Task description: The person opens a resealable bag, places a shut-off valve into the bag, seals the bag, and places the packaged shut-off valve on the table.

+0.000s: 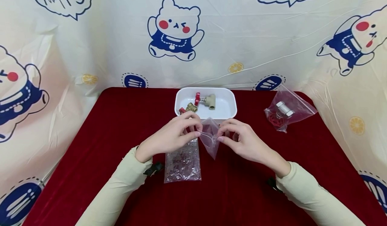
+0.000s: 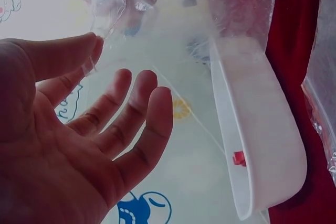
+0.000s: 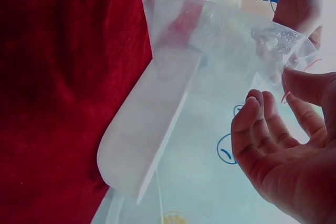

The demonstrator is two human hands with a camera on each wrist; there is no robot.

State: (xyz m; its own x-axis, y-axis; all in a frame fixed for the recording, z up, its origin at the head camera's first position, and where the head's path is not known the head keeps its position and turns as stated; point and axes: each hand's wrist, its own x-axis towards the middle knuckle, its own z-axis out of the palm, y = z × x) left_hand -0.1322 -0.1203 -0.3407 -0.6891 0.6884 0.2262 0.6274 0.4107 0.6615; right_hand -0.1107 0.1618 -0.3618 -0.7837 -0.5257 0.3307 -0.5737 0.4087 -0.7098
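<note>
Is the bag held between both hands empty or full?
It looks empty: through the clear bag, the right wrist view shows the white tray, and no contents appear inside.

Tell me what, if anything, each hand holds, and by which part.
Left hand and right hand both hold one clear, thin plastic bag, pinched at opposite edges between thumb and fingers.

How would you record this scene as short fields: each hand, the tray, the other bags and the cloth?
Left hand: pinches clear held bag
Right hand: pinches same bag's other side
White tray: contains red-handled pale valve and brass fitting
Flat bag: clear, lying on cloth
Far-right bag: clear, containing metal fitting and red part
Cloth: dark red, covering table
</note>
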